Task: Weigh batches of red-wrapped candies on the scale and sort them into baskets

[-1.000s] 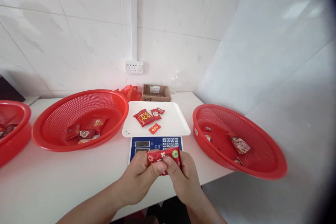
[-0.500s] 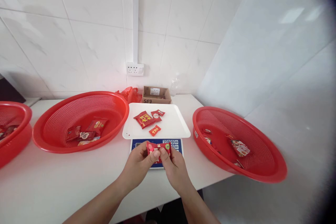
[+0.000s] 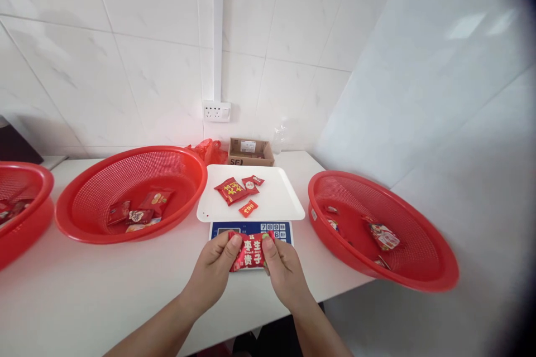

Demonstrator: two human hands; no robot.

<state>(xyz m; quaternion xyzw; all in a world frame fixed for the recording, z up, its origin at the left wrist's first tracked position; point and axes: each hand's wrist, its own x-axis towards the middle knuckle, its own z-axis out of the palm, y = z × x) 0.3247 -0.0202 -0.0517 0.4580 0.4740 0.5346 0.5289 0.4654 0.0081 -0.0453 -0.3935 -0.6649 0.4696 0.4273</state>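
Observation:
Both hands hold one red snack packet [image 3: 250, 252] with white characters, held up in front of the scale's keypad. My left hand [image 3: 215, 268] pinches its left end, thumb on the front. The right end is gripped by my right hand [image 3: 285, 270], also thumb in front. Behind the packet is a digital scale [image 3: 224, 227] with a blue panel, partly covered by the hands. On its white tray [image 3: 276, 192] lie a large red packet [image 3: 231, 191], a small orange-red packet [image 3: 248, 208] and red wrapped pieces [image 3: 251, 184] with pale labels.
A red perforated basket [image 3: 84, 189] with several packets stands left, another red basket [image 3: 25, 240] at the far left. To the right, a third basket [image 3: 419, 223] overhangs the table edge. At the back are a cardboard box [image 3: 251, 159] and a red plastic bag [image 3: 209, 150].
The thumbs have moved apart from the packet's middle to its two ends. Its printed front now shows more fully. The tray's contents have stayed put.

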